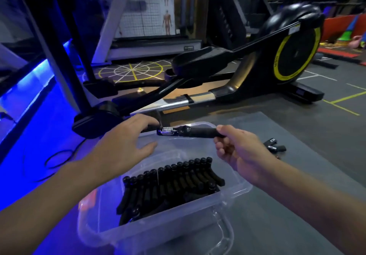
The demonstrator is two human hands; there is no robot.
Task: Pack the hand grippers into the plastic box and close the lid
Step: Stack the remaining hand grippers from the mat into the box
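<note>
The clear plastic box [200, 213] sits open on the grey mat, its near wall closest to the camera. Inside it, a row of black hand grippers [172, 183] already stands packed side by side, handle knobs up, filling the near half of the box; the far half looks free.

Above the far rim of the box, the right hand [239, 147] pinches the foam handle end of one more hand gripper [190, 132] between thumb and curled fingers. This gripper lies roughly level, its long axis running across the box from right to left, the chrome coil spring pointing left toward the left hand [126, 139]. That hand hovers over the far left part of the box, fingers spread and loose, fingertips just beside the spring; whether they touch it I cannot tell.

To place it well, I would turn the gripper so its handles run parallel to the packed row, then lower it spring-down into the free space behind them, keeping it below the rim so the lid can seat.

Beyond the box to the right, a few small black pieces [274, 145] lie on the mat, and farther off stands an elliptical trainer [257, 56]
</note>
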